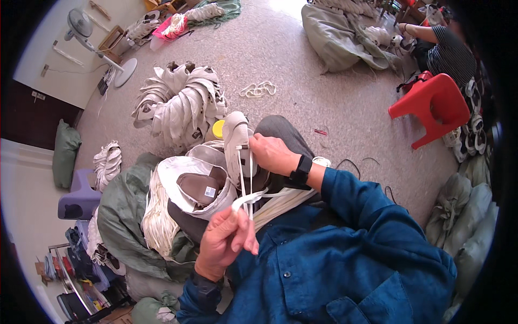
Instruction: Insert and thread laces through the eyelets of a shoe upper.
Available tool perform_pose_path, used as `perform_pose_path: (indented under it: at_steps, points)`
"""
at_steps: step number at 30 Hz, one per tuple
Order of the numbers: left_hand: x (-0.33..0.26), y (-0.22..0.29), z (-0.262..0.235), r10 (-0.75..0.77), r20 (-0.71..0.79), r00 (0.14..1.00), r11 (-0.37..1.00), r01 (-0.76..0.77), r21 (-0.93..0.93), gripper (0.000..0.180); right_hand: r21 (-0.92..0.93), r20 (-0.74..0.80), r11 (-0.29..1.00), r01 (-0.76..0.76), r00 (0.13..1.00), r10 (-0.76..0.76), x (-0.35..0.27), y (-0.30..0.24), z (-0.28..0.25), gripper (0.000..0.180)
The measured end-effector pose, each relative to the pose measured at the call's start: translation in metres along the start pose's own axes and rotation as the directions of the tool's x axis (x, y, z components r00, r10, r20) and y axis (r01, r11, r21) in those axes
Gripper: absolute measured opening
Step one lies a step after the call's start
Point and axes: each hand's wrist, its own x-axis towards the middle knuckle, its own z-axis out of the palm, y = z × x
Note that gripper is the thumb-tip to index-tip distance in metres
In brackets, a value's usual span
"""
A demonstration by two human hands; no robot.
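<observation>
A light grey and white shoe upper (pixel 236 141) stands in front of me at my lap, toe pointing away. My right hand (pixel 271 155), with a black band at its wrist, grips the upper's right side near the lace holes. Two white strands of shoelace (pixel 241 181) run taut from the upper toward me. Closer in, my left hand (pixel 226 237) pinches the shoelace between thumb and fingers, the strands passing by its fingertips. More shoe uppers (pixel 204 186) lie just left of it, one showing a brown lining and a white label. A hank of white laces (pixel 160 224) hangs beside them.
A ring of stacked uppers (pixel 183 105) sits on the floor ahead, with a yellow lid (pixel 218 128) near it. Loose lace (pixel 258 89) lies beyond. A red stool (pixel 431 108) and another person (pixel 450 54) are at right, a fan (pixel 81 24) far left, green sacks (pixel 121 208) beside me.
</observation>
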Motion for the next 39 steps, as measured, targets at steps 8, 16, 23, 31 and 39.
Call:
perform_pose_path:
  at_steps: [8,16,23,31,39]
  points:
    - [0.004,0.011,0.025,0.362,0.012,0.932,0.506,-0.208,0.837,0.029,0.65,0.015,0.756,-0.076,0.996,0.087,-0.042,0.013,-0.048,0.024]
    - [0.016,0.009,0.037,0.404,0.084,0.911,0.385,-0.252,0.888,0.023,0.725,0.2,0.661,-0.196,0.977,0.07,-0.079,0.008,-0.04,0.015]
    - [0.02,-0.001,0.041,0.34,0.093,0.936,0.402,-0.234,0.885,0.019,0.88,0.2,0.361,-0.31,0.929,0.31,-0.07,0.017,-0.044,0.018]
    - [0.033,-0.01,0.038,0.18,0.197,0.964,0.281,-0.242,0.929,0.01,0.915,0.314,0.224,-0.335,0.941,0.123,-0.051,-0.011,-0.052,0.023]
    - [0.041,-0.017,0.026,0.109,0.35,0.93,0.157,-0.364,0.918,0.009,0.633,0.651,-0.559,-0.535,0.759,0.01,-0.038,-0.027,-0.032,0.032]
